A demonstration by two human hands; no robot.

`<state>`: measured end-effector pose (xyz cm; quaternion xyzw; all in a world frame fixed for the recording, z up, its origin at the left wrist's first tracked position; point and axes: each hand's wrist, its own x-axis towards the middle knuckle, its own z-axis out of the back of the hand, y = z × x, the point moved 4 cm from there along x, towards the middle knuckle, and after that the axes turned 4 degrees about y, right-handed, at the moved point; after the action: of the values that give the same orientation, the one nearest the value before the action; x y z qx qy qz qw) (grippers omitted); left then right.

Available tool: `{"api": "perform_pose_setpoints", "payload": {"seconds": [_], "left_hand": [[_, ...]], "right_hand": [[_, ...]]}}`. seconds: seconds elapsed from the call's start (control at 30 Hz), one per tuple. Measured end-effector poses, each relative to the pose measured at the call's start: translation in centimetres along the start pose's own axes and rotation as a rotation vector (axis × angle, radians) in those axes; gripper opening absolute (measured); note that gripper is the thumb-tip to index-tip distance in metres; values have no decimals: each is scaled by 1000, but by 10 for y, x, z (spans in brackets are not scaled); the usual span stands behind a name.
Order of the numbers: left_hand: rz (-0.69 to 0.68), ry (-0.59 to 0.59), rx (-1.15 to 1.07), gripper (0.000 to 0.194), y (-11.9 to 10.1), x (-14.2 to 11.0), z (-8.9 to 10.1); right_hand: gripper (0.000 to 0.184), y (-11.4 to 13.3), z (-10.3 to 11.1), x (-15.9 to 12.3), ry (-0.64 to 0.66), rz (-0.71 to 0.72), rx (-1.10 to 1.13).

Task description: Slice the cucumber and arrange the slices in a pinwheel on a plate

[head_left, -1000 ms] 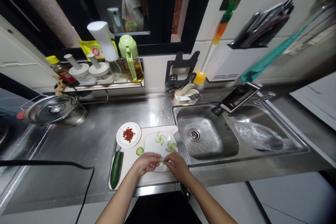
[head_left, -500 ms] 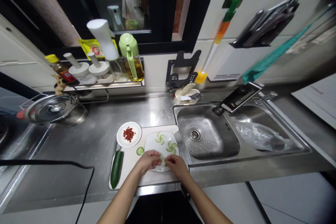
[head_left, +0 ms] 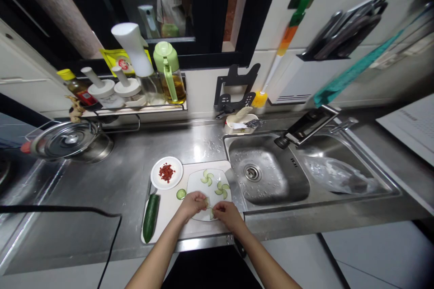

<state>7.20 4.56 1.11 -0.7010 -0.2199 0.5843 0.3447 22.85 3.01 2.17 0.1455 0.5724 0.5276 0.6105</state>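
Observation:
A squarish white plate [head_left: 196,180] rests on a pale cutting board [head_left: 169,216]. On its far part, thin cucumber slices [head_left: 222,190] are laid out in two pinwheel shapes. Over the near left of the plate, my left hand [head_left: 192,206] pinches a small cucumber slice at its fingertips. My right hand [head_left: 229,216] is closed at the near right, its fingertips on another pale green slice [head_left: 212,213]. Left of the plate lies a round cucumber piece [head_left: 181,194]. A whole-looking cucumber [head_left: 151,219] lies along the board's left edge.
A white dish [head_left: 154,176] with chopped red bits overlaps the board's far left corner. To the right is a steel double sink [head_left: 271,194]; a lidded pot [head_left: 91,149] stands far left. Bottles and jars line a rack [head_left: 152,108] at the back. A black cable [head_left: 68,210] crosses the left side.
My hands have parted slightly over the near part of the plate. The slice by my right fingertips now shows more clearly; the other things have stayed put.

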Motion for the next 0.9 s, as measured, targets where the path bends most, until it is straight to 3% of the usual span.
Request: {"api": "perform_pose_setpoints", "payload": {"seconds": [0.27,0.43,0.73,0.9], "left_hand": [[-228,-126,519,7,-11,-9,-6],[-231,-168,742,12,-13,-14,-15],[-221,-301,955,19,-8,-19,-19],[-415,-299,999,21,-9,-25,-19]], "right_hand": [[17,2,-3,-1,-105,-68,-212],[17,9,-9,-6,-105,-51,-486],[13,18,-16,-13,-125,111,-752],[18,14,-16,-23,-209,334,-740]]}}
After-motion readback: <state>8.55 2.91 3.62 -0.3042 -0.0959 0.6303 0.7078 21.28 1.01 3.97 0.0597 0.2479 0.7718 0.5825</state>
